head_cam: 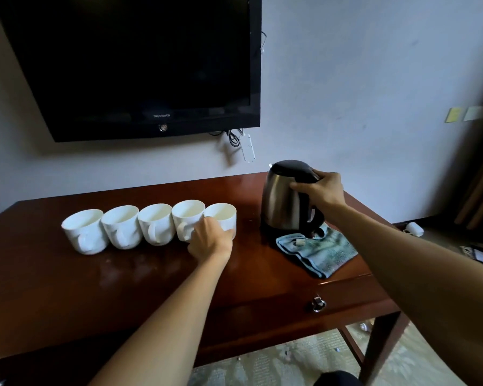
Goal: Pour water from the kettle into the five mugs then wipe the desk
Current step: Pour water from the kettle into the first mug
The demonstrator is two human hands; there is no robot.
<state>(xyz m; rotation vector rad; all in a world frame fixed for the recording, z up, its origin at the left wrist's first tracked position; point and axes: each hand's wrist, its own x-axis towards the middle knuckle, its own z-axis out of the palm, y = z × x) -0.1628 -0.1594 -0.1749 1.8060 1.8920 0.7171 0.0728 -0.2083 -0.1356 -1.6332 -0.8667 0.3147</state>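
Note:
Several white mugs stand in a row on the dark wooden desk [67, 288], from the leftmost mug [84, 231] to the rightmost mug [225, 217]. My left hand [209, 239] grips the rightmost mug from the front. A steel kettle [283, 199] with a black lid stands upright on its base at the desk's right side. My right hand [319, 190] grips the kettle's black handle. A folded blue cloth [318, 253] lies in front of the kettle, partly under its base.
A black TV [129, 65] hangs on the wall above the mugs, with cables and a white power strip [247, 149] below its right corner. The desk has a drawer with a metal pull [317, 303]. Patterned carpet shows under the desk.

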